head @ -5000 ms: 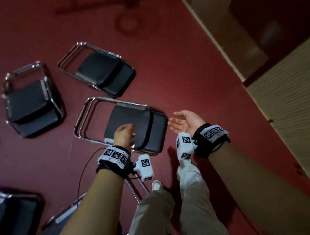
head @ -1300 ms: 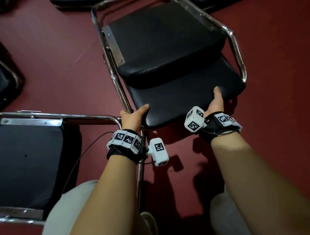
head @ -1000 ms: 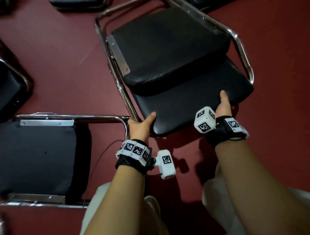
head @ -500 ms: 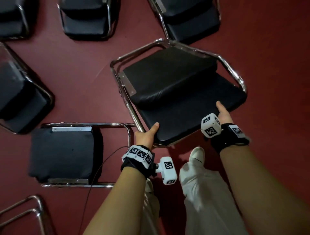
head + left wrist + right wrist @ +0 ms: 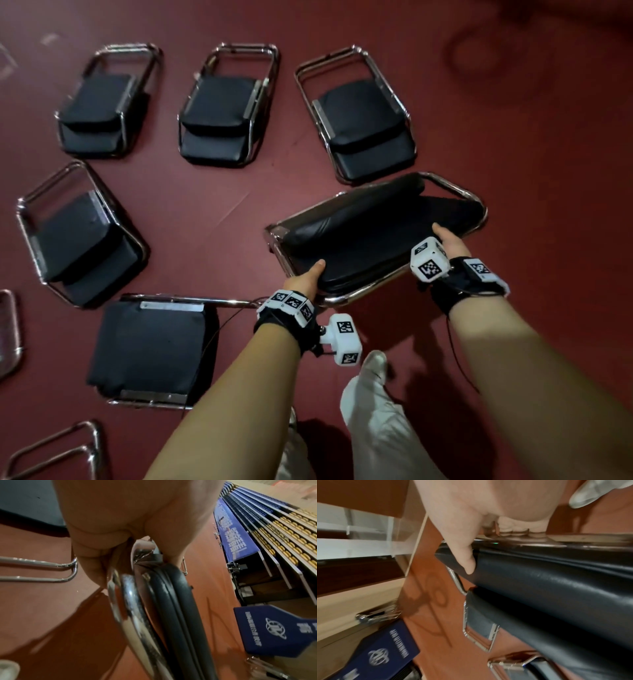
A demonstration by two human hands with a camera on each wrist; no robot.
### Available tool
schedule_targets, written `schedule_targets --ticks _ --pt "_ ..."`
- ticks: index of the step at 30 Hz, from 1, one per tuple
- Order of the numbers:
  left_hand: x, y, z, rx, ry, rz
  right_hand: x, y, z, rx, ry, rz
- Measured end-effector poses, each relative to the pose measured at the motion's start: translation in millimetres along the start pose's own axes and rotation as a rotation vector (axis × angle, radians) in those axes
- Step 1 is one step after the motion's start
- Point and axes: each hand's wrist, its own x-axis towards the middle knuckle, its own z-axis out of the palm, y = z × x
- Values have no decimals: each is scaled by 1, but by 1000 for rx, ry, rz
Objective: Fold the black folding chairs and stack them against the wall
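A folded black chair (image 5: 370, 236) with a chrome frame hangs tilted above the red floor, held by both hands. My left hand (image 5: 305, 279) grips its near left corner, thumb on the cushion and fingers under the chrome tube (image 5: 130, 601). My right hand (image 5: 448, 240) grips the near right edge, thumb (image 5: 467, 561) pressed on the black cushion (image 5: 556, 582), fingers curled beneath the frame. Several other folded black chairs lie flat on the floor: three in a far row (image 5: 226, 113), one at left (image 5: 78, 236), one close at lower left (image 5: 154, 349).
My legs in light trousers and a white shoe (image 5: 375, 359) stand below the held chair. More chrome frames (image 5: 58, 452) show at the bottom left edge. A cable (image 5: 219, 329) trails from my left wrist. Blue signs (image 5: 281, 630) and tiered seating show in the wrist views.
The chair has come up off the floor and tilted flatter toward me in both hands. My view has risen and pulled back, so more chairs on the floor show.
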Motion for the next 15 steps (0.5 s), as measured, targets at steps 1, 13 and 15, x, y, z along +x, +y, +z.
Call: schedule_targets --ticks 1,13,15 --pt "-6 6 5 -6 -22 -15 -10 -13 0 -7 -9 -8" --pt "-45 98 25 107 -171 -14 -58 -60 62 -237 -240 -15" --pt "-40 114 26 52 -211 -77 -57 -37 82 -360 -327 146"
